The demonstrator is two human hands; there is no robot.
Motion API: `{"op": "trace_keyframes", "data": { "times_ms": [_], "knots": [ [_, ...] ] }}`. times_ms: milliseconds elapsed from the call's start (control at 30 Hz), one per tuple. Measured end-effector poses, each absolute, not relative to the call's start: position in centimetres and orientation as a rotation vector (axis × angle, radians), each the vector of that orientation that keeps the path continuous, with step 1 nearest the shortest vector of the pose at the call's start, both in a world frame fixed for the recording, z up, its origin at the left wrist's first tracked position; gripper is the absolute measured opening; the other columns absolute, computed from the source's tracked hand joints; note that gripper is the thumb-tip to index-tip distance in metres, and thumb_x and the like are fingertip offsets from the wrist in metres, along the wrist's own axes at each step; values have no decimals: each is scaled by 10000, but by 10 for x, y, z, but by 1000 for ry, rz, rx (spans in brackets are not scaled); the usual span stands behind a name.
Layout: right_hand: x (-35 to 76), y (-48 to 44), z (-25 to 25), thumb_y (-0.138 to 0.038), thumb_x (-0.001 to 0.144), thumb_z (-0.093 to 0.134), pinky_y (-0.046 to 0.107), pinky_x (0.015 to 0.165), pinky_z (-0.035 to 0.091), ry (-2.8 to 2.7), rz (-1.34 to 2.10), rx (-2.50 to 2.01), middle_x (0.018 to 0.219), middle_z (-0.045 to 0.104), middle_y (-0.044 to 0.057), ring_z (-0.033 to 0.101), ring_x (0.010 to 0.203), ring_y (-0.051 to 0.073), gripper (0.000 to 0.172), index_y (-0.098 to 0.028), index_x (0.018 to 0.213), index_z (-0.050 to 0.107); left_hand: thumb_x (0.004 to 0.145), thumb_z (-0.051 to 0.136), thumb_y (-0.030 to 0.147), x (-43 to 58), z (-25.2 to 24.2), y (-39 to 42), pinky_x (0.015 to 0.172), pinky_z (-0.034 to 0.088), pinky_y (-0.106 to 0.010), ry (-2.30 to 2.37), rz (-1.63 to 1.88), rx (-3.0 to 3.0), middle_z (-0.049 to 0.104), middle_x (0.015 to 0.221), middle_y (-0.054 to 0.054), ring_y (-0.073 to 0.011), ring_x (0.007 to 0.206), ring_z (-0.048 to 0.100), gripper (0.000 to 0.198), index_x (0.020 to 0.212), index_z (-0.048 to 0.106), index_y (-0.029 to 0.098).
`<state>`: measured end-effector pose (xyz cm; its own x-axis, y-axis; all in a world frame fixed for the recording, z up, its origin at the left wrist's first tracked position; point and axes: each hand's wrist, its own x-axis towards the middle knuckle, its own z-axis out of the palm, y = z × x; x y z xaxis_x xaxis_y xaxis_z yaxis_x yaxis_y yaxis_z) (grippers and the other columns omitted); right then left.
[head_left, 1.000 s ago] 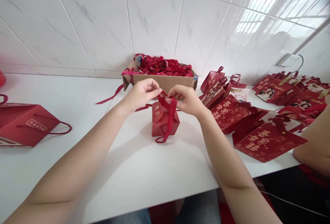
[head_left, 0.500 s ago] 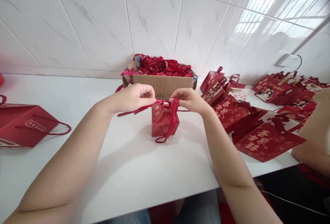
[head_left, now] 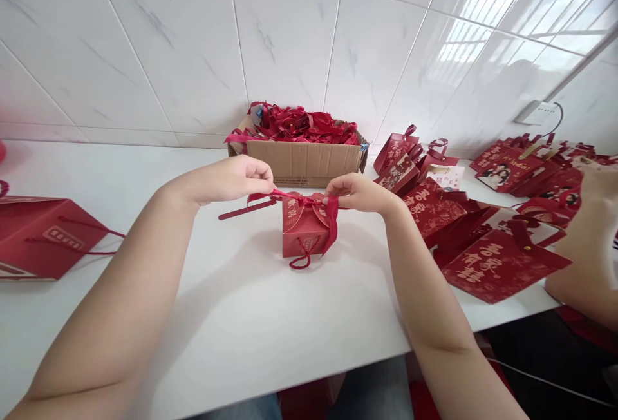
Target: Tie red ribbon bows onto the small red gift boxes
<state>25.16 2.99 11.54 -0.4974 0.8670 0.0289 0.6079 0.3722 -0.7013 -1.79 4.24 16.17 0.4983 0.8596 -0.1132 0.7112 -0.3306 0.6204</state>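
A small red gift box [head_left: 297,242] with gold lettering stands upright on the white table [head_left: 270,336], a twisted cord loop [head_left: 300,263] hanging down its front. Red ribbon [head_left: 332,230] runs across its gathered top. My left hand [head_left: 240,180], up and to the left of the box, pinches one stretch of that ribbon, which is drawn tight toward the box. At the box's top right, my right hand [head_left: 356,192] is closed on the ribbon's other side, with a wide tail dropping below the fingers. A thin ribbon end sticks out to the left under my left hand.
A cardboard box [head_left: 299,161] full of red ribbons stands against the tiled wall. A larger red box [head_left: 53,236] with cord handles lies at left. Several red gift bags [head_left: 502,264] crowd the right side, where another person's arm [head_left: 579,246] rests near the table edge.
My left hand has moved left, away from the box, and the ribbon across the top is pulled tighter. My right hand has shifted slightly right and down, still holding its side.
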Motion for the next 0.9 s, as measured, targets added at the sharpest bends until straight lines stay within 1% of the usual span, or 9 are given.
{"op": "trace_keyframes", "data": {
  "times_ms": [100,233,300,400,500,633,800,900],
  "knots": [
    [250,30,114,-216,758,597,256,652,469,-2212,868,-1208,844,676,38,587,745,133,126,-157,857,649,731,582,348,-10,162,40,639,437,-277,1199,442,1989,593,717,-13,-178,732,578,172,648,537,205],
    [239,28,112,-240,784,632,280,741,481,-2137,757,-984,998,659,48,602,829,137,193,-178,966,658,747,551,328,2,153,39,698,490,-302,995,502,1755,481,613,9,-163,659,551,216,587,473,207],
    [230,26,110,-250,782,658,272,723,472,-2126,683,-963,989,635,44,587,796,126,189,-188,959,680,767,526,322,4,148,39,666,483,-303,954,494,1741,422,582,15,-150,591,494,237,572,449,210],
    [217,26,105,-292,744,723,271,704,460,-2129,567,-1010,947,594,36,562,752,117,184,-192,897,705,795,503,309,3,145,41,559,410,-278,982,498,1805,401,590,15,-134,546,420,227,599,444,211],
    [211,29,99,-341,708,769,293,744,454,-2126,497,-1057,939,573,39,555,802,141,199,-185,814,706,793,517,310,2,149,40,527,364,-261,1031,495,1837,441,618,10,-138,581,460,181,649,465,213],
    [212,32,95,-364,698,782,319,787,445,-2142,469,-1093,934,567,45,544,850,165,205,-181,749,705,769,539,314,-2,158,37,561,394,-265,1114,512,1867,516,638,2,-159,641,543,170,652,474,209],
    [214,33,94,-403,703,773,302,756,447,-2173,524,-1071,916,558,39,544,787,142,246,-173,735,692,762,563,305,-12,164,39,665,457,-303,1141,544,1901,663,785,-49,-230,855,637,171,642,501,200],
    [214,32,96,-406,705,770,284,730,446,-2178,567,-1068,912,557,35,541,743,122,254,-168,723,682,769,556,297,-15,164,40,691,478,-320,1178,539,1922,690,811,-60,-241,884,650,170,638,518,195]
  ]
}}
